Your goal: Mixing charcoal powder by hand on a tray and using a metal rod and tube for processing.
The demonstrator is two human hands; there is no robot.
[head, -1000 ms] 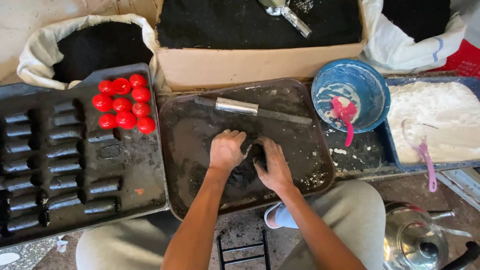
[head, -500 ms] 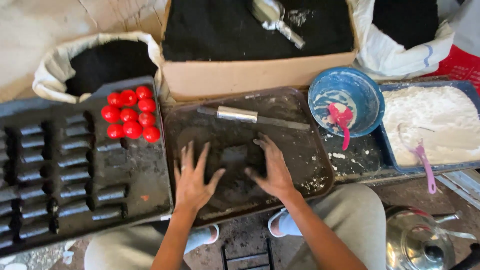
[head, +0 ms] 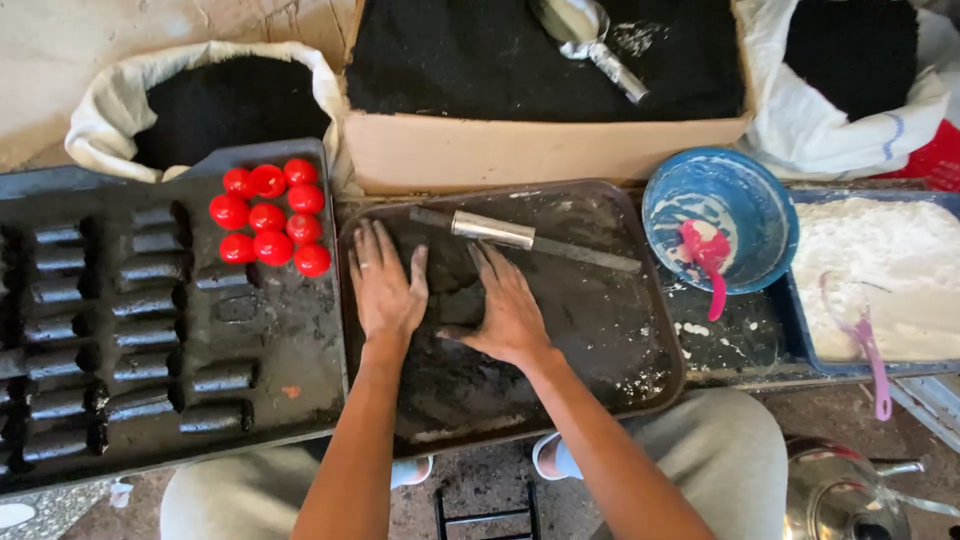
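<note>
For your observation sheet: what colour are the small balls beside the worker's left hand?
Bright red balls, clearest in the head view.

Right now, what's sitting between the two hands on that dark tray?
In the head view, a lump of black material lies between the left hand and right hand on the dark tray; both hands press against it.

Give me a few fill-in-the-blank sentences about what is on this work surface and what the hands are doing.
1. The left hand and the right hand press flat on a lump of ____ material in the dark tray.
2. The small balls beside the black rolls are ____.
3. The pink spoon lies in a ____ bowl.

Missing words: black; red; blue
</note>
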